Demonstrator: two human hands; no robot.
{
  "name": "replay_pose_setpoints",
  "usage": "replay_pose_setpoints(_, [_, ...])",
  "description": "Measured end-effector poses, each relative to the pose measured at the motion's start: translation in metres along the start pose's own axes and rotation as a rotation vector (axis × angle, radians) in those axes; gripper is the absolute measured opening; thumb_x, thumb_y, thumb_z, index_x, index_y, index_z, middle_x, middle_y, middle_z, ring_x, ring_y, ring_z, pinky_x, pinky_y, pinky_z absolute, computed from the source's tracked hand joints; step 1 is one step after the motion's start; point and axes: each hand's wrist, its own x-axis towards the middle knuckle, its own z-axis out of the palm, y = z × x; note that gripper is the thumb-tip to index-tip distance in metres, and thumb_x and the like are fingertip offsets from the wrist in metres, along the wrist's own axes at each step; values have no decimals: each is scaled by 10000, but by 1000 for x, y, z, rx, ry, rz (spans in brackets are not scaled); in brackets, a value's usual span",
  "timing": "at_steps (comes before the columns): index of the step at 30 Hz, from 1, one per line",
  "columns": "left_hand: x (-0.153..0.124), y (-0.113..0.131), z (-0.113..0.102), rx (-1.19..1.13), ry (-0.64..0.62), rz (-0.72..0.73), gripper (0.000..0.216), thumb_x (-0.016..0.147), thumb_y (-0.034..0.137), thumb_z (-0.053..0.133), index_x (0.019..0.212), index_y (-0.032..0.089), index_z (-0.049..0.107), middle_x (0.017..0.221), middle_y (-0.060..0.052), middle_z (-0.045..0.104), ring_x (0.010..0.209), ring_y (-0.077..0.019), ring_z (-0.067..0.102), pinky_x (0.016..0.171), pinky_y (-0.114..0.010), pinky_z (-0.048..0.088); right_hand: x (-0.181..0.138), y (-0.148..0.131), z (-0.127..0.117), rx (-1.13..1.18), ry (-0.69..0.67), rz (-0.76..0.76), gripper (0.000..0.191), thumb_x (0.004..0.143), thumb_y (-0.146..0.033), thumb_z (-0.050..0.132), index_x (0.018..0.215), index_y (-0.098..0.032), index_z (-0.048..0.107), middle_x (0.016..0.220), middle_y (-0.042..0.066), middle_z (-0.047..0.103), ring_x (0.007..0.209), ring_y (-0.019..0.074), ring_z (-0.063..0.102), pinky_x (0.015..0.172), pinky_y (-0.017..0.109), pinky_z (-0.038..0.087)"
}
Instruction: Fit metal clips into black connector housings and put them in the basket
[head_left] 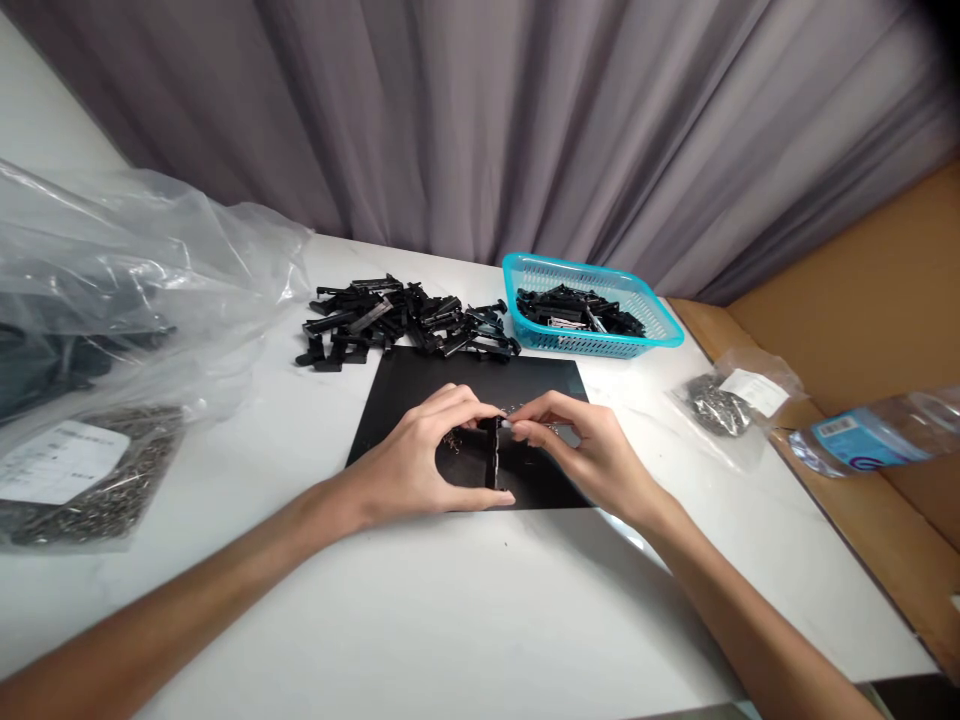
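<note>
My left hand (420, 450) grips a narrow black plastic part (493, 455) by its two ends, thumb at the near end and fingers at the far end. The part stands lengthwise away from me above a black mat (409, 385). At its far end, the pinched fingertips of my right hand (585, 440) meet it from the right. Whatever sits between those fingertips is too small to make out. Small metal pieces (451, 441) lie on the mat behind my left hand, and more are partly hidden behind my right.
Behind the mat lies a heap of black plastic parts (390, 315). A blue basket (652, 335) holds more of them. Bags of small metal pieces rest at left (142, 470) and right (716, 405). Beyond are a large clear bag (150, 230) and a plastic bottle (877, 440) on its side.
</note>
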Motion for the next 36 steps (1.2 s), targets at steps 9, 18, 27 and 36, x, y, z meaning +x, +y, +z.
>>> replay_pose_setpoints(9, [1, 0, -2, -160, -5, -109, 623, 722, 503, 881, 1245, 241, 665, 1077, -39, 643, 993, -214, 645, 916, -370, 570, 2, -8, -17, 45, 183, -14, 147, 978, -360, 684, 990, -221, 731, 955, 44, 760, 825, 180, 722, 774, 316, 600])
replay_pose_setpoints(18, [2, 0, -2, -241, 11, -151, 471, 798, 474, 821, 1179, 230, 689, 1037, -45, 682, 953, -211, 661, 893, -384, 578, 2, -3, -21, 13, 35, 22, 271, 1023, -290, 587, 1278, -240, 662, 1002, 44, 761, 799, 177, 723, 773, 339, 590])
replay_pose_setpoints(27, [2, 1, -2, -242, 43, -141, 409, 821, 441, 798, 1141, 217, 678, 1006, -41, 686, 927, -203, 653, 864, -367, 573, -3, -5, -8, -159, -199, -77, 478, 1050, -120, 418, 1469, -304, 555, 1014, 48, 655, 911, 181, 634, 827, 329, 526])
replay_pose_setpoints(36, [0, 0, -7, -218, 50, -117, 557, 774, 459, 854, 1247, 247, 648, 1110, -52, 674, 1033, -221, 654, 961, -391, 572, 0, -6, -12, 1, -26, -20, 406, 1060, -271, 511, 1466, -255, 499, 995, 47, 737, 900, 188, 688, 766, 316, 566])
